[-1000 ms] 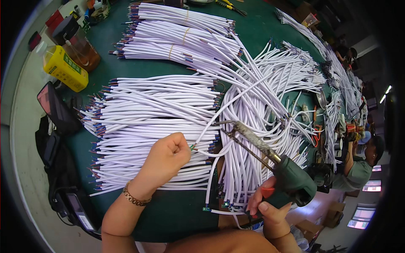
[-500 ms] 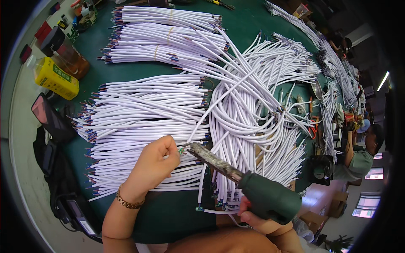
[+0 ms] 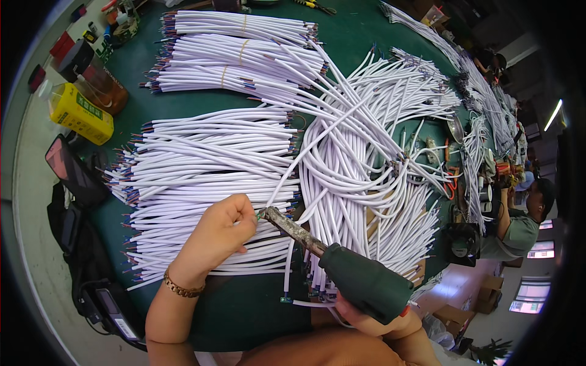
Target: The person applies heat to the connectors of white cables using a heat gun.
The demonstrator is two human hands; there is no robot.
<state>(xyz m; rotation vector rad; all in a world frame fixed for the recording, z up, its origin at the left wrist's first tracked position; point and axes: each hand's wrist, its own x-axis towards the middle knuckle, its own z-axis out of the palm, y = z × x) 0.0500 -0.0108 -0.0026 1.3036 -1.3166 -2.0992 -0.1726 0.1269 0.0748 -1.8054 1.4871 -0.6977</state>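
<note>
My left hand is closed in a pinch on a small green circuit board, mostly hidden by the fingers. A white cable slants down toward that board. My right hand is wrapped around the grip of a soldering gun with a dark green body and a mottled metal barrel. The gun's tip is at the board, right beside my left fingertips; whether it touches cannot be made out. Under my left hand lie rows of white cables with stripped, coloured wire ends.
Banded cable bundles lie at the far side, a tangled cable pile to the right. A small board on a cable lies near the front. At left stand a yellow bottle and a phone. A co-worker sits at right.
The soldering gun and my right hand have shifted left, bringing the tip nearer my left fingers. My left hand has moved only slightly left and keeps its pinch.
</note>
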